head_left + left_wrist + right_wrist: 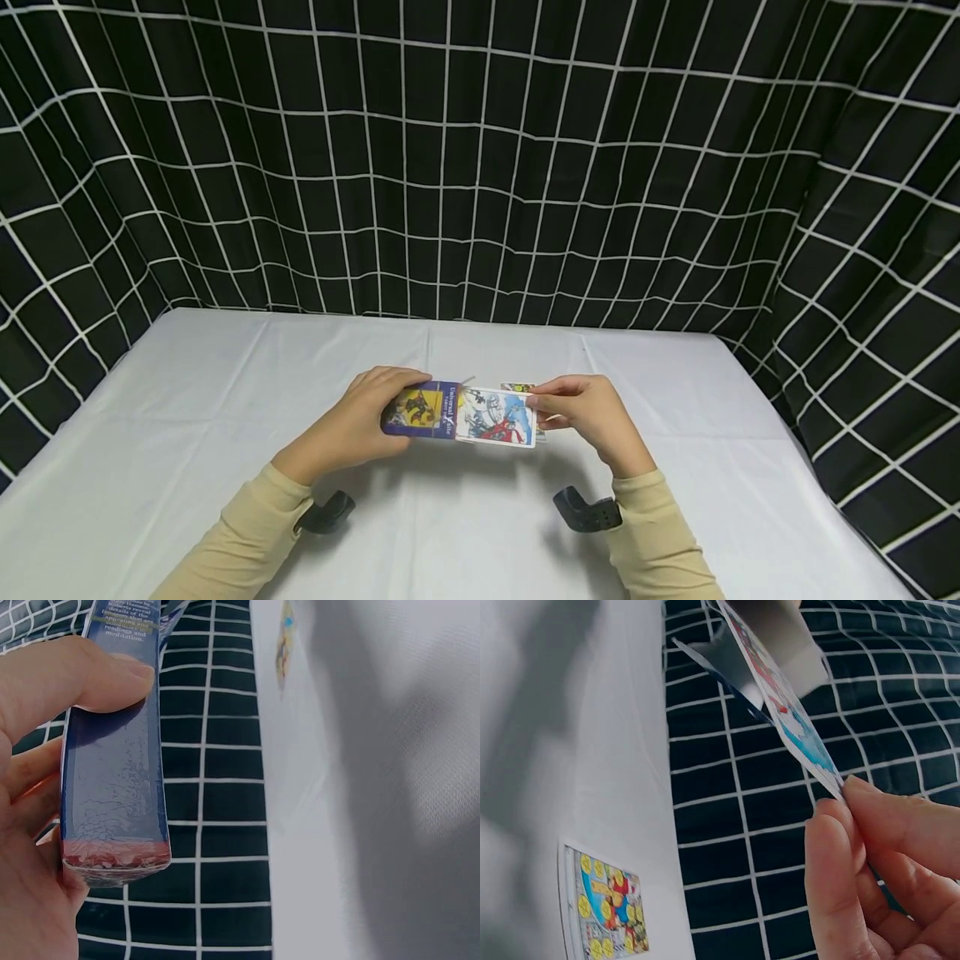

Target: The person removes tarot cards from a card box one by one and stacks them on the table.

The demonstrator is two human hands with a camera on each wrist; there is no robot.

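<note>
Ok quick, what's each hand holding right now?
Left hand: closed, holding the Universal Waite tarot box.
Right hand: closed, pinching a tarot card.

The table (472,517) leaves passage between tarot box (420,409) and curtain (465,167), which blocks beyond.

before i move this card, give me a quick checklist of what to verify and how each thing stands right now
1. Left hand grips the box: ok, thumb and fingers on opposite sides.
2. Right hand pinches the card at the end away from the box: ok.
3. Flap open: ok, it sticks out at the card's end of the box.
4. Card in line with the box: ok, roughly, in the head view.
5. Card's far end inside the box: cannot tell, that end is hidden.
6. Other card alone on the table: cannot tell; it lies face up, but more may be beneath.
</note>
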